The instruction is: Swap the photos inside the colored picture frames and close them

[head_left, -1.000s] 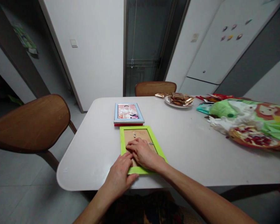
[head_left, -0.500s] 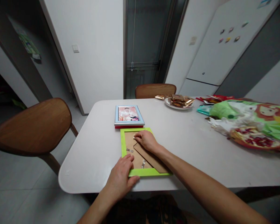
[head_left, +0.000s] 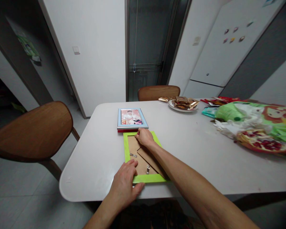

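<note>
A lime-green picture frame (head_left: pixel 150 178) lies back side up on the table, with a brown backing board (head_left: pixel 141 165) and its folding stand leg (head_left: pixel 154 163) showing. Small metal clips sit on the board, one near the left edge (head_left: pixel 133 155) and one near the bottom (head_left: pixel 148 169). My left hand (head_left: pixel 125 178) is closed over the frame's lower left corner, fingers on the rim and thumb by the lower edge. At the top of the board, my right hand (head_left: pixel 145 137) has its fingers pinched together; what lies under the fingertips is hidden.
Just behind stands a light-blue framed picture (head_left: pixel 131 117) on a red item (head_left: pixel 127 130). Farther right are a plate (head_left: pixel 181 110) with gold packets, a green plastic bag (head_left: pixel 231 112) and opened pomegranate (head_left: pixel 264 141). Wooden chairs flank the table, at left (head_left: pixel 35 130) and back (head_left: pixel 158 92).
My right hand has moved up and slightly left, from the upper part of the board to the frame's top edge. The clip near the bottom has turned. My left hand stays at the corner.
</note>
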